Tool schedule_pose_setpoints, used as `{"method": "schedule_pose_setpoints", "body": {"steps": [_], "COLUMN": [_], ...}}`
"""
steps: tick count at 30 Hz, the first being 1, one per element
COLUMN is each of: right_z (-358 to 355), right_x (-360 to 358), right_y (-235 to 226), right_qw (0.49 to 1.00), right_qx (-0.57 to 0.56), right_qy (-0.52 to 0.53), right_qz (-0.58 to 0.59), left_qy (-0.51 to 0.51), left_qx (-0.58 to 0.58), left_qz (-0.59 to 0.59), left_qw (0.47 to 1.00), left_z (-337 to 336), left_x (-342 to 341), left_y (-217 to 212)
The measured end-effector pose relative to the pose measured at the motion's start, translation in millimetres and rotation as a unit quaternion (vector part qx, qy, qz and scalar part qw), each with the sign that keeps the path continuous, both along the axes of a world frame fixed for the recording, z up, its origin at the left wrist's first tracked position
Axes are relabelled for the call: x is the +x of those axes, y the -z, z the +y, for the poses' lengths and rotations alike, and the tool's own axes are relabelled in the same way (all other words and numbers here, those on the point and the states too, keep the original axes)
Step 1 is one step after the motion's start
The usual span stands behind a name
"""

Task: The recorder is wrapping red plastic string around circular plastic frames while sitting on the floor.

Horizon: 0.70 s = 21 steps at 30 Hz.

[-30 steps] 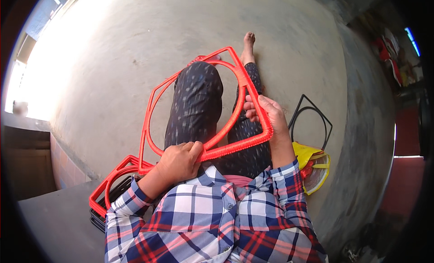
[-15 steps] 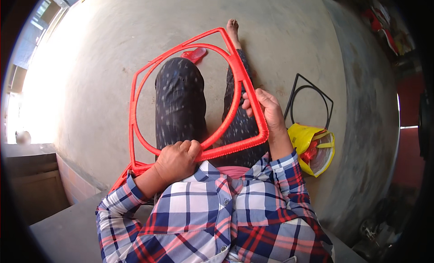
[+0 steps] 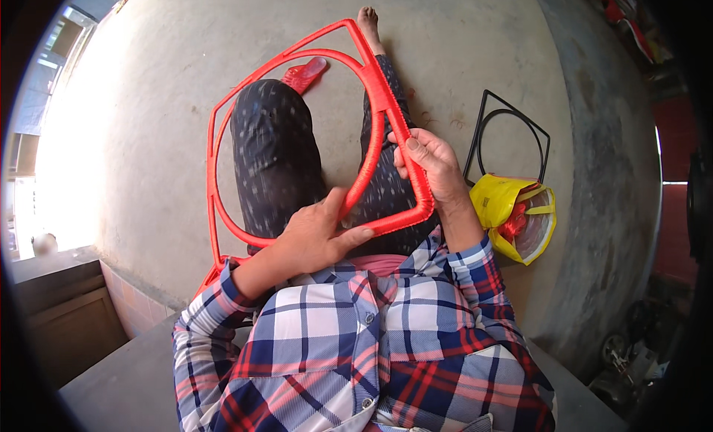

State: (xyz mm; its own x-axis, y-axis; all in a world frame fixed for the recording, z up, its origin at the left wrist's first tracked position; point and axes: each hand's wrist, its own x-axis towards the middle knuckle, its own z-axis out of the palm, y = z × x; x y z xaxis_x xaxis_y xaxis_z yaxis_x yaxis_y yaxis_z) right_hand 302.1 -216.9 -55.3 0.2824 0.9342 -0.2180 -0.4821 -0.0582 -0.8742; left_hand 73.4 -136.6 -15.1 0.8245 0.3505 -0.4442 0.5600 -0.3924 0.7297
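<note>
A red frame (image 3: 381, 98), a square outline with a ring inside, is wrapped in red strand and lies tilted across my lap. My right hand (image 3: 434, 164) is closed round its right side, near the lower right corner, thumb on top. Over the near bar lies my left hand (image 3: 316, 231), its thumb and forefinger spread apart; its other fingers are mostly hidden. More red wrapped material (image 3: 210, 280) shows by my left forearm, partly covered by the sleeve.
On the floor to the right lies a black frame (image 3: 481, 135) of similar shape. A yellow bag (image 3: 496, 202) with red material inside stands in front of it. One red shoe (image 3: 301, 75) sits beyond my left knee. A low wall with pinkish tiles (image 3: 130, 298) is at the left.
My left hand has loosened from its closed grip on the near bar and spread its thumb and forefinger. My right hand keeps hold of the frame's right side.
</note>
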Motion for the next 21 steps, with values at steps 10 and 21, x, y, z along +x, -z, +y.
{"method": "schedule_pose_setpoints", "body": {"steps": [10, 21], "right_z": [-21, -54], "right_x": [-26, -44], "right_y": [-7, -7], "right_qw": [0.994, 0.981], "right_qx": [-0.082, -0.145], "right_qy": [0.060, 0.018], "right_qz": [-0.032, -0.125], "left_qy": [-0.044, -0.092], "left_qx": [0.115, 0.159], "left_qz": [-0.013, -0.053], "left_qw": [0.992, 0.982], "left_z": [-17, -16], "left_x": [34, 28], "left_y": [-18, -3]}}
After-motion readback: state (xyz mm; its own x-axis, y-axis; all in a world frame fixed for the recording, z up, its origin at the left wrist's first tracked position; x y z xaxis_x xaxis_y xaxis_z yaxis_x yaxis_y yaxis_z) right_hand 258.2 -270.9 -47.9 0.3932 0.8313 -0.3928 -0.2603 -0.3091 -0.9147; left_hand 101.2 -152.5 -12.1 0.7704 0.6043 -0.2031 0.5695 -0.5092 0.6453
